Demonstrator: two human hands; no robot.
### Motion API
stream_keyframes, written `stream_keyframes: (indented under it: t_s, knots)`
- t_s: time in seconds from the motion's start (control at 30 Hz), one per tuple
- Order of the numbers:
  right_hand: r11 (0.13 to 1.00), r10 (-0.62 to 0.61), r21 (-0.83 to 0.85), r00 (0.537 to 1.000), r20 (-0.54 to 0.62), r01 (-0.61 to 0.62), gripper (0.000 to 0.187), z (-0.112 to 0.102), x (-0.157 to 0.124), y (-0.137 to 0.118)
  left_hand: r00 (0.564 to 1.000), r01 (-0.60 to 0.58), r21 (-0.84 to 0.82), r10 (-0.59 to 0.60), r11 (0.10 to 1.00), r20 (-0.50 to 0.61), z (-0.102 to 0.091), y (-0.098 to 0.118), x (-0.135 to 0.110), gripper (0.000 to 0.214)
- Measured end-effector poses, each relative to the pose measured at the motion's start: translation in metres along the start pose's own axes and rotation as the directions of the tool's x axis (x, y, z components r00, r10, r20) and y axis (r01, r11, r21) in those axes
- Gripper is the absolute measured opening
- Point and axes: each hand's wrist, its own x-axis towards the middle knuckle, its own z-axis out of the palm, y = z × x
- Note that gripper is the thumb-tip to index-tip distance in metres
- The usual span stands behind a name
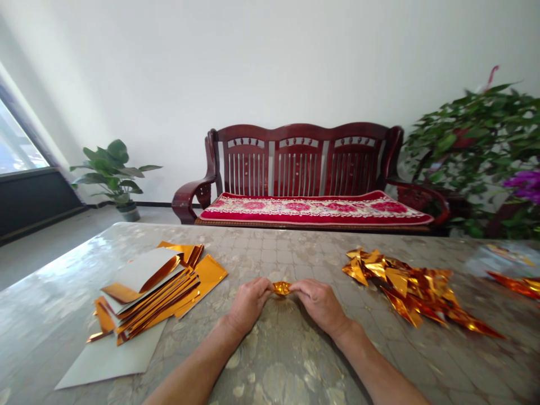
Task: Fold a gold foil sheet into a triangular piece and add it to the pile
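Note:
A small folded piece of gold foil paper (282, 288) is stretched between my two hands, just above or on the table. My left hand (250, 301) pinches its left end, and my right hand (323, 304) pinches its right end. The fingers of both hands are closed, and the tips partly cover the ends of the foil. To the left lies a loose stack of gold foil paper sheets (156, 306) with pale backs, some bent over. On the right is a pile of folded gold foil pieces (415, 287) with pointed ends.
The table (274, 365) has a shiny patterned cover. At its right edge are a clear plastic bag (498, 259) and more orange-gold foil (521, 284). Beyond the table stands a dark red wooden bench (301, 163) with potted plants (116, 174) on either side.

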Motion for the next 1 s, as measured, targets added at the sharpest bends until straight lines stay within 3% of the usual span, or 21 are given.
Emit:
stream_keyframes:
  t_s: [0.17,0.37,0.57,0.73,1.0]
  knots:
    - [0.999,-0.021,-0.032,1.0,-0.004,0.021,0.028,0.002,-0.001,0.0,0.995,0.097,-0.138,-0.099,0.986,-0.006,0.0,0.001,0.002,0.01]
    - [0.997,0.051,-0.05,0.994,-0.095,-0.056,0.023,0.002,-0.001,0.003,0.98,0.178,-0.287,-0.197,0.941,-0.036,0.007,-0.008,0.005,0.038]
    - [0.989,0.148,0.025,0.981,-0.129,-0.146,0.016,0.0,-0.001,0.006,0.971,0.211,-0.216,-0.23,0.953,-0.066,0.008,-0.013,0.007,0.037]
    - [0.992,0.122,0.054,0.964,-0.235,-0.112,0.018,-0.003,0.002,0.014,0.979,0.187,-0.165,-0.197,0.968,-0.051,0.006,-0.01,0.008,0.03]
    - [0.969,0.223,-0.001,0.88,-0.42,-0.246,0.022,-0.018,0.001,0.04,0.988,0.139,-0.066,-0.143,0.988,-0.05,0.004,-0.008,0.007,0.018]
